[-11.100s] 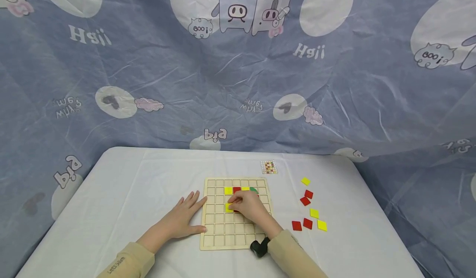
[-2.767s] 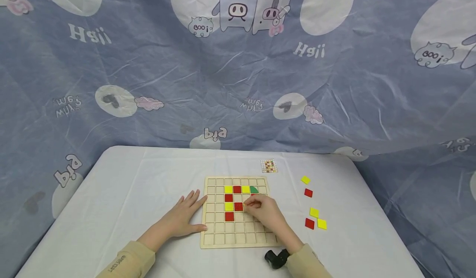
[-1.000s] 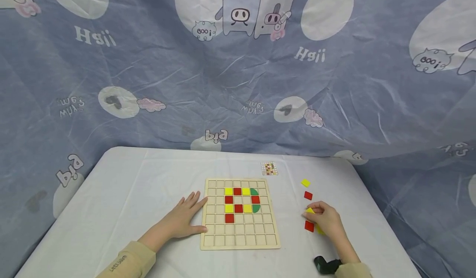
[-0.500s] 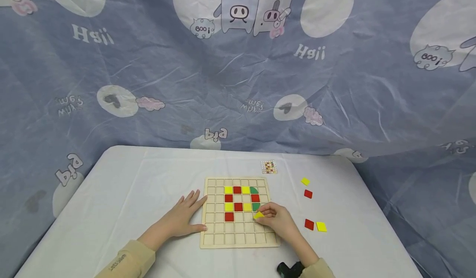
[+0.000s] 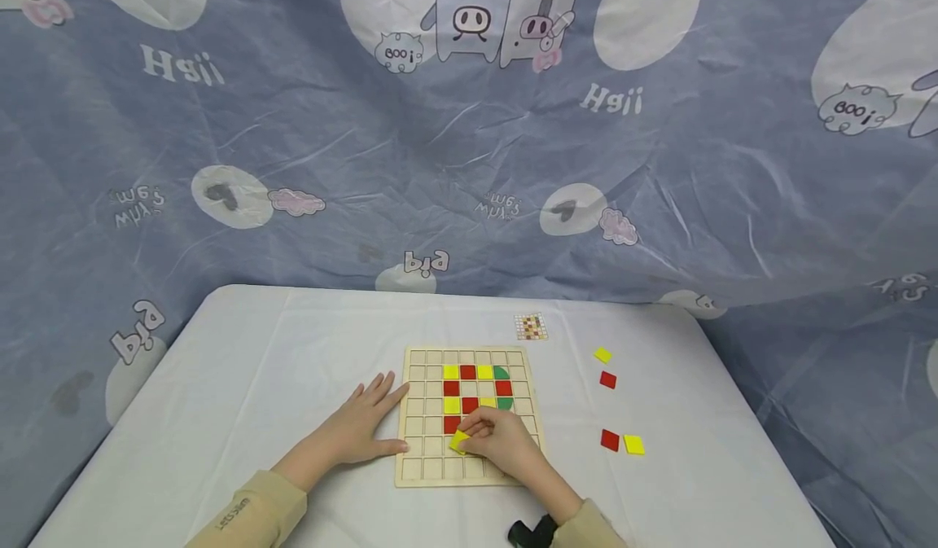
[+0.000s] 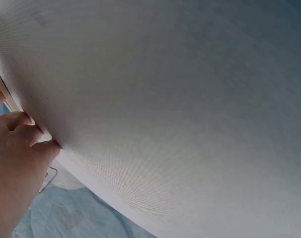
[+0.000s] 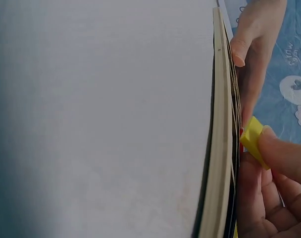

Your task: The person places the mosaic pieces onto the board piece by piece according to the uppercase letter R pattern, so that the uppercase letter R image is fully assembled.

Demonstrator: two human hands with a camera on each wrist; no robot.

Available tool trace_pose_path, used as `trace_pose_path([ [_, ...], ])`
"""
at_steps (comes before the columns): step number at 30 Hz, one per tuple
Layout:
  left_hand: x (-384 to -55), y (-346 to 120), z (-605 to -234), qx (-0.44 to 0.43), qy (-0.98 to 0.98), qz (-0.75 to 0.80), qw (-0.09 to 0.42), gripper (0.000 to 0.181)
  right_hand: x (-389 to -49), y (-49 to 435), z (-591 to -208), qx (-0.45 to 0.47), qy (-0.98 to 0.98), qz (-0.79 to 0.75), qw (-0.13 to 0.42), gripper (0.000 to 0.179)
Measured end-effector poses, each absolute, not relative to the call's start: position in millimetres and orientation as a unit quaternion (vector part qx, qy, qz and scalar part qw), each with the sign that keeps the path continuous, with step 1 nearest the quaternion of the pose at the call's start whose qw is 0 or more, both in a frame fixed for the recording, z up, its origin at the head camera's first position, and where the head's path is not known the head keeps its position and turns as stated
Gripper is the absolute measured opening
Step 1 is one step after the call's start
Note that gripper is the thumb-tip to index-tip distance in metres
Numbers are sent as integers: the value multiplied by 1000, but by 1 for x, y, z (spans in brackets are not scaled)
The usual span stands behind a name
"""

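Note:
My right hand pinches a yellow square tile between thumb and fingers, tilted over the wooden grid board, just below a red tile. The right wrist view shows the same yellow tile close to the board's surface. My left hand lies flat with spread fingers, its fingertips and thumb touching the board's left edge. Red, yellow and green tiles sit in the board's cells, forming a closed loop; the green pieces have a rounded side. My right hand partly covers the lower row of tiles.
Right of the board lie loose tiles: a yellow one and a red one farther back, a red one and a yellow one nearer. A small printed pattern card lies behind the board on the white table.
My right hand picked up a yellow tile from the right side and carried it left over the board. Earlier, red, yellow and green tiles were added to the cells. My left hand stayed put.

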State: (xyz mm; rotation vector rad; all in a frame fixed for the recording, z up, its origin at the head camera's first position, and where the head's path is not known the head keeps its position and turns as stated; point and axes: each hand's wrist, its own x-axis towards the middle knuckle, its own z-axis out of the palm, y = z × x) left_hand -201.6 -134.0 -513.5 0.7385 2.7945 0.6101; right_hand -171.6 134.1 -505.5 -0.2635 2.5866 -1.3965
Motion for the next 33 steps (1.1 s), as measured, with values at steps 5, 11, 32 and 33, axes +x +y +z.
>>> trace_pose_path([
  [5,-201,-134,-514,248,942,203,97,94,-171,127,-503,-90,887,-443,96,13],
  [11,-202,-134,-516,249,941,210,97,93,-173,121,-501,-107,898,-417,88,11],
  [32,-205,-135,-520,250,942,202,93,93,-175,155,-490,-87,898,-427,56,10],
  [33,-204,-135,-519,250,942,202,93,93,-176,161,-489,-77,898,-430,52,10],
])
